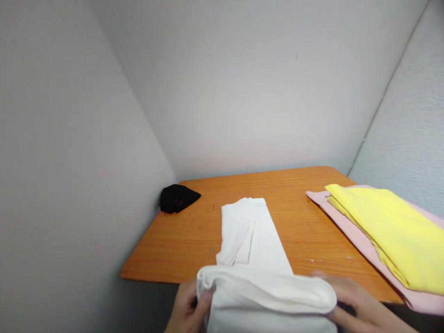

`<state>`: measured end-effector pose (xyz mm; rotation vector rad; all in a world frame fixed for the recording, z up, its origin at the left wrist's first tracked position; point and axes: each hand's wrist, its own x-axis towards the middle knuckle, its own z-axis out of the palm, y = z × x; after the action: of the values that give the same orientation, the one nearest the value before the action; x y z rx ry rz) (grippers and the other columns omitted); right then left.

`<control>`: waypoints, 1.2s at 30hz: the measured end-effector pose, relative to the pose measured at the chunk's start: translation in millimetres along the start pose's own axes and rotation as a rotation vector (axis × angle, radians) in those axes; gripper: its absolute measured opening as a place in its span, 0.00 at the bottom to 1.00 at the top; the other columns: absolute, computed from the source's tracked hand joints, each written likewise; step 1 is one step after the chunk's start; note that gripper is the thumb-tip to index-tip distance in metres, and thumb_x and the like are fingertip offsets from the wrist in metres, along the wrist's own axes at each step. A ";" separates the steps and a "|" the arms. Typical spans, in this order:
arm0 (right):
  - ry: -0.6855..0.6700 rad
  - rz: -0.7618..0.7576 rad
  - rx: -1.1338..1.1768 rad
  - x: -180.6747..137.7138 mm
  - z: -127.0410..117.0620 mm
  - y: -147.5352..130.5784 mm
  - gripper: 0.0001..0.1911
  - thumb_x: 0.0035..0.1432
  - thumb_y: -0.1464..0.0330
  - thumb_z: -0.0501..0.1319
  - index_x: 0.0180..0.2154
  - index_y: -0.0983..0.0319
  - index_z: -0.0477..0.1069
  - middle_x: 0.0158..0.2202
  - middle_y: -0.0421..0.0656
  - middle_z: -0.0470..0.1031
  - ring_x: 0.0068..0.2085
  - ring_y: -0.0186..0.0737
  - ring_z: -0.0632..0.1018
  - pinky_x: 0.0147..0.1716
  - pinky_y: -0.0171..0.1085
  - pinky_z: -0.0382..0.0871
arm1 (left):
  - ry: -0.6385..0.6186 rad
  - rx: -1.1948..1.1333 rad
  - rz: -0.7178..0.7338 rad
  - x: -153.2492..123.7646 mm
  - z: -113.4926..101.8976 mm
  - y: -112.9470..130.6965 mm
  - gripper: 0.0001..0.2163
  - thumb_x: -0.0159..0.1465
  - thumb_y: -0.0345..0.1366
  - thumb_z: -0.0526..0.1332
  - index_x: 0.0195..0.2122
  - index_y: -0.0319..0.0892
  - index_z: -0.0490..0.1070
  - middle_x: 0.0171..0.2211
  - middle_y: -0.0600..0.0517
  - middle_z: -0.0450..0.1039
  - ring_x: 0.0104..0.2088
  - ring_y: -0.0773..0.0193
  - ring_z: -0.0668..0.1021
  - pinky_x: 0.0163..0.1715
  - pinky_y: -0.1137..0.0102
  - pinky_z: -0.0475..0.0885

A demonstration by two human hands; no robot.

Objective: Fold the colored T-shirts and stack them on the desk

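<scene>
A white T-shirt (pixel 268 240) lies partly folded lengthwise on the table, one sleeve laid over its body. Its near end comes off the front edge toward me, bunched into a thick rolled fold. My left hand (pixel 191 305) grips the left end of that fold, thumb on top. At the right end, my right hand (pixel 350 300) pinches the cloth between thumb and fingers, slightly blurred. Below the fold, the lower part of the cloth runs out of view at the bottom.
The wooden table (pixel 180 240) meets a pale wall (pixel 243 92) at the back. A black cap-like cloth item (pixel 177 199) sits at its far left corner. On the right, a folded yellow cloth (pixel 398 231) rests on a pink cloth (pixel 360 233) that overhangs the front edge.
</scene>
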<state>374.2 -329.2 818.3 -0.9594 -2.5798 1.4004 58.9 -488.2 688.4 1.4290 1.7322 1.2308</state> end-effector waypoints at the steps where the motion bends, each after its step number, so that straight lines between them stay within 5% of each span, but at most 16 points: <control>1: 0.054 0.041 -0.003 12.3 -9.0 0.0 0.18 0.66 0.56 0.54 0.35 0.59 0.76 0.36 0.45 0.78 0.39 0.45 0.77 0.41 0.38 0.72 | -0.003 0.006 -0.071 17.7 -0.4 5.8 0.25 0.68 0.54 0.51 0.26 0.41 0.74 0.26 0.51 0.75 0.29 0.62 0.76 0.31 0.72 0.71; 5: 0.314 0.092 -0.088 81.2 -37.3 25.3 0.21 0.67 0.54 0.49 0.38 0.61 0.73 0.39 0.46 0.77 0.40 0.46 0.76 0.41 0.39 0.69 | -0.050 0.144 -0.216 102.2 9.8 10.2 0.29 0.69 0.57 0.40 0.30 0.40 0.70 0.28 0.49 0.73 0.31 0.61 0.75 0.30 0.71 0.69; 8: 0.496 0.275 -0.344 109.7 -35.7 51.7 0.22 0.66 0.54 0.49 0.36 0.62 0.73 0.36 0.49 0.77 0.38 0.47 0.75 0.38 0.39 0.66 | -0.079 0.258 -0.265 131.2 25.3 -3.8 0.27 0.69 0.55 0.42 0.31 0.40 0.71 0.32 0.45 0.75 0.37 0.58 0.77 0.39 0.67 0.70; 12: 0.401 0.501 -0.668 90.5 4.0 78.1 0.25 0.66 0.50 0.50 0.29 0.63 0.72 0.31 0.52 0.74 0.36 0.51 0.74 0.36 0.43 0.65 | -0.113 0.428 -0.361 116.5 47.6 -13.6 0.25 0.68 0.53 0.45 0.31 0.38 0.71 0.34 0.37 0.75 0.39 0.48 0.77 0.43 0.60 0.67; 15: 0.333 0.550 -0.782 67.7 40.7 86.7 0.26 0.63 0.49 0.55 0.34 0.66 0.74 0.36 0.56 0.74 0.41 0.57 0.74 0.43 0.50 0.66 | -0.157 0.490 -0.398 103.5 63.6 -9.3 0.24 0.66 0.53 0.48 0.36 0.35 0.72 0.38 0.33 0.75 0.42 0.45 0.77 0.43 0.58 0.68; 18: 0.329 0.520 -0.696 54.9 57.8 78.9 0.22 0.64 0.57 0.56 0.44 0.71 0.73 0.44 0.59 0.73 0.49 0.61 0.72 0.51 0.53 0.63 | -0.218 0.487 -0.393 98.3 76.4 -5.6 0.21 0.65 0.49 0.50 0.40 0.34 0.72 0.42 0.33 0.75 0.46 0.44 0.76 0.47 0.57 0.67; 21: 0.327 0.428 -0.367 46.2 49.3 62.6 0.20 0.64 0.63 0.54 0.52 0.69 0.70 0.52 0.57 0.71 0.54 0.57 0.71 0.57 0.51 0.61 | -0.246 0.168 -0.417 92.6 85.9 -7.7 0.22 0.64 0.47 0.52 0.50 0.33 0.69 0.49 0.36 0.74 0.51 0.47 0.75 0.51 0.59 0.68; 24: 0.289 0.304 0.043 37.3 23.3 51.4 0.20 0.63 0.64 0.55 0.55 0.62 0.68 0.53 0.50 0.72 0.54 0.49 0.72 0.56 0.46 0.64 | -0.239 -0.281 -0.476 93.9 91.7 -2.3 0.32 0.59 0.53 0.58 0.59 0.37 0.63 0.56 0.40 0.71 0.55 0.48 0.74 0.53 0.60 0.69; 27: 0.351 0.264 0.275 31.3 -17.2 47.6 0.21 0.62 0.62 0.56 0.55 0.62 0.68 0.53 0.48 0.73 0.53 0.47 0.73 0.55 0.45 0.66 | -0.246 -0.447 -0.510 117.4 96.4 30.0 0.33 0.56 0.56 0.62 0.58 0.41 0.66 0.53 0.43 0.74 0.53 0.46 0.75 0.51 0.61 0.71; 30: 0.460 0.242 0.354 26.0 -76.4 40.5 0.22 0.61 0.60 0.59 0.54 0.63 0.68 0.49 0.48 0.75 0.48 0.47 0.76 0.47 0.43 0.71 | -0.256 -0.529 -0.452 164.0 106.9 89.2 0.30 0.55 0.52 0.65 0.54 0.37 0.67 0.49 0.41 0.75 0.48 0.48 0.77 0.45 0.62 0.74; 36: 0.816 0.295 0.309 -27.7 -212.0 10.3 0.31 0.60 0.57 0.61 0.60 0.66 0.62 0.44 0.54 0.76 0.31 0.38 0.76 0.27 0.33 0.67 | -0.179 -0.848 -0.034 244.2 160.4 216.0 0.23 0.59 0.44 0.65 0.51 0.37 0.64 0.49 0.44 0.72 0.47 0.55 0.76 0.45 0.64 0.72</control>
<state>470.8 -183.1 941.4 -1.4921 -1.6325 1.0757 225.6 -207.1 847.1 0.9418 0.9089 1.5027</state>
